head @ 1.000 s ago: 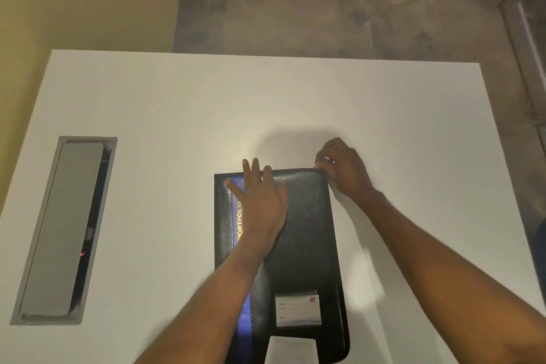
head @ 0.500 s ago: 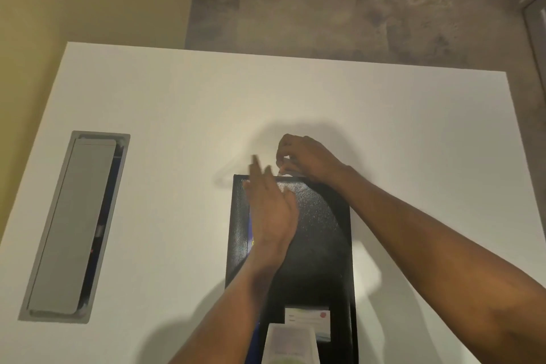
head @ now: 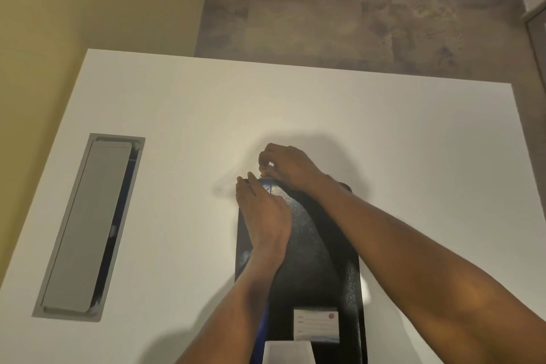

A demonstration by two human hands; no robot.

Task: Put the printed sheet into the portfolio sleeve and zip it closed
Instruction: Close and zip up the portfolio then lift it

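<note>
A black portfolio sleeve (head: 313,254) lies flat on the white table (head: 183,133), its long side pointing away from me. It carries a blue strip along its left edge and a white name label (head: 316,325) near me. My left hand (head: 263,216) presses flat on the sleeve's far left part, fingers together. My right hand (head: 283,164) is at the sleeve's far edge near the left corner, fingers pinched on the small zipper pull. The printed sheet is not visible.
A grey cable hatch (head: 88,224) is set into the table at the left. A pale blurred object (head: 288,352) sits at the bottom edge of the view. Beyond the table's far edge is grey floor (head: 354,23); a yellow wall stands at the left.
My right hand has slid from the sleeve's far right corner leftward along the far edge, pinching the zipper pull. My left hand stays pressed on the sleeve, shifted slightly left.
</note>
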